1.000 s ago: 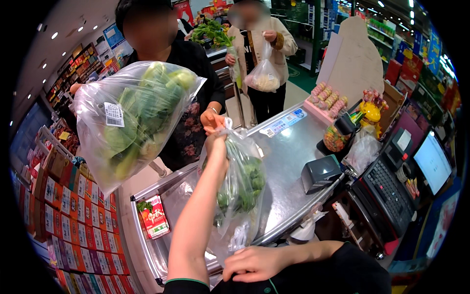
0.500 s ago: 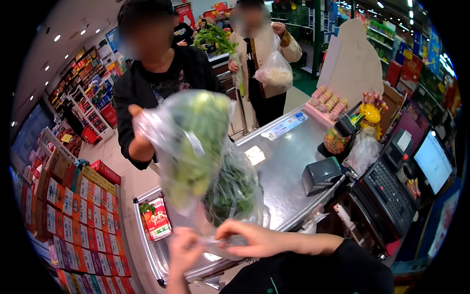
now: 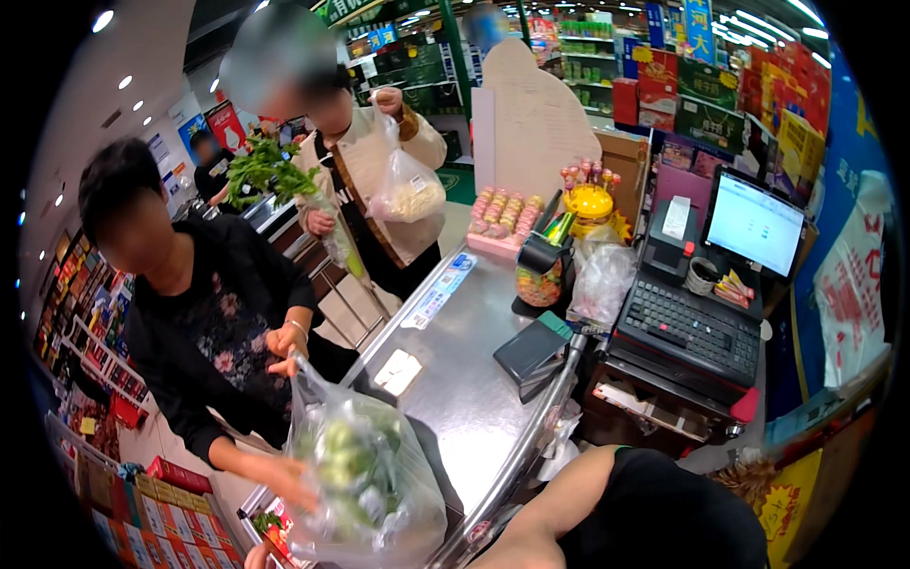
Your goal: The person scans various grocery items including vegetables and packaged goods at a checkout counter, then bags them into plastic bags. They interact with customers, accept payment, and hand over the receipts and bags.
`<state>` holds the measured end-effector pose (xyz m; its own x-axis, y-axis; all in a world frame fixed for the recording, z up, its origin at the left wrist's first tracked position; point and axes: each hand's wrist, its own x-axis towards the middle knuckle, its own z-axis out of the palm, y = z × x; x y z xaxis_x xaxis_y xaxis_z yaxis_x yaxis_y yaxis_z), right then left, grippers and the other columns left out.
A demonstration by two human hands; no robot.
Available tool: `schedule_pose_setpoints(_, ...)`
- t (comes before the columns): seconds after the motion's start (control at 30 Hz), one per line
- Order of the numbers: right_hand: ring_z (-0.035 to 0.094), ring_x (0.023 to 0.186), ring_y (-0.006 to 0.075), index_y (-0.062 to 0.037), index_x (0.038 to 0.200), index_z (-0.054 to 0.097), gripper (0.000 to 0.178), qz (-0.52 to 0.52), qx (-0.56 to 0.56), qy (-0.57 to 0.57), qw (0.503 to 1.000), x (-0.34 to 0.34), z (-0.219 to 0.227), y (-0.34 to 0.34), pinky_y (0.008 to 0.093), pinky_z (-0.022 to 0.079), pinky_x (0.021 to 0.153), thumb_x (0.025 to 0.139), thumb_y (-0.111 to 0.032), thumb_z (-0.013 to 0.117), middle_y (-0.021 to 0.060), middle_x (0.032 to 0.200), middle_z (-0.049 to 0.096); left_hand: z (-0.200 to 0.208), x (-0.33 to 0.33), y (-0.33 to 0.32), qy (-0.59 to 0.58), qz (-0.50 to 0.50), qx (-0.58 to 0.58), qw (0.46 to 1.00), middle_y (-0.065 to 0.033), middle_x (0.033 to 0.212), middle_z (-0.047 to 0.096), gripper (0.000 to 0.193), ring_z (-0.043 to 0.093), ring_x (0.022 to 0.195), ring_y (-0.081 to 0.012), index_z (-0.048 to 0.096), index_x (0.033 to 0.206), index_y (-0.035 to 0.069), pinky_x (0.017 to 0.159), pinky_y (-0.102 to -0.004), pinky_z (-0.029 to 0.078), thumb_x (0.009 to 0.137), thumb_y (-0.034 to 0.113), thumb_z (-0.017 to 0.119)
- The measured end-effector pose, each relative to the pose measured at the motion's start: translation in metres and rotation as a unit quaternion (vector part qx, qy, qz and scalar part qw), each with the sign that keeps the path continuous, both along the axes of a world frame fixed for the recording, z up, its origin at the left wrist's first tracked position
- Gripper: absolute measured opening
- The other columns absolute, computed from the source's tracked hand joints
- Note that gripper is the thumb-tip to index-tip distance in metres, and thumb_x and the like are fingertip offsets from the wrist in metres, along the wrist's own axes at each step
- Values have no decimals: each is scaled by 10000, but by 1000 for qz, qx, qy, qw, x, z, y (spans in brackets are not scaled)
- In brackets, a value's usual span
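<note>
A clear plastic bag (image 3: 393,498) of green leafy vegetables (image 3: 346,455) stands at the near left end of the metal counter (image 3: 460,403). Across from me, a person in a black jacket has one hand (image 3: 294,484) against the bag's side. That person's other hand (image 3: 289,343) is at its upper edge. Only a bit of my left hand (image 3: 257,558) shows at the lower edge, close to the bag; whether it grips the plastic is hidden. My right forearm runs off the lower edge, so my right hand is out of sight.
On the right are a keyboard (image 3: 692,322) and a lit screen (image 3: 755,223). A dark box-shaped device (image 3: 533,356) and a candy jar (image 3: 538,284) stand along the counter. Another person behind holds a bag (image 3: 406,194) and leafy stalks (image 3: 270,175). A red packet (image 3: 278,539) lies near left.
The vegetables the other person held up have come down into the bag on the counter. My hands, both at the bag's edge before, have dropped toward or past the lower edge. My view has swung right.
</note>
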<state>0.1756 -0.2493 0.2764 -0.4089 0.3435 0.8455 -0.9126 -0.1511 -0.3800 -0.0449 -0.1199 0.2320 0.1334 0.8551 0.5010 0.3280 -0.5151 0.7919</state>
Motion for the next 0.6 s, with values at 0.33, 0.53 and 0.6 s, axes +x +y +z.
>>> schedule_pose_setpoints(0.33,467,1047,237,7,1089,368,414,-15,-8,44,999,93,-5,-5,375,358,888,828,-137,655,132,1078,473,-9,171,-53,-13,-185,106,977,-103,993,563,198,537,908,-178,555,999,1,815,-279,443,809,-44,591)
schedule_pose_setpoints(0.53,458,1064,241,16,1112,367,444,-37,20,83,996,149,-13,-12,377,347,905,824,-153,658,132,1097,464,-119,269,-35,85,-286,-113,948,-109,940,574,150,554,876,-199,560,1005,1,794,-278,453,858,-14,530)
schedule_pose_setpoints(0.6,454,1074,241,19,1126,363,452,-36,21,86,995,166,-17,-11,373,344,912,825,-152,654,133,1109,461,-132,301,-43,45,-262,-198,944,-61,773,584,87,580,706,-115,588,822,-7,637,-228,437,758,-61,563)
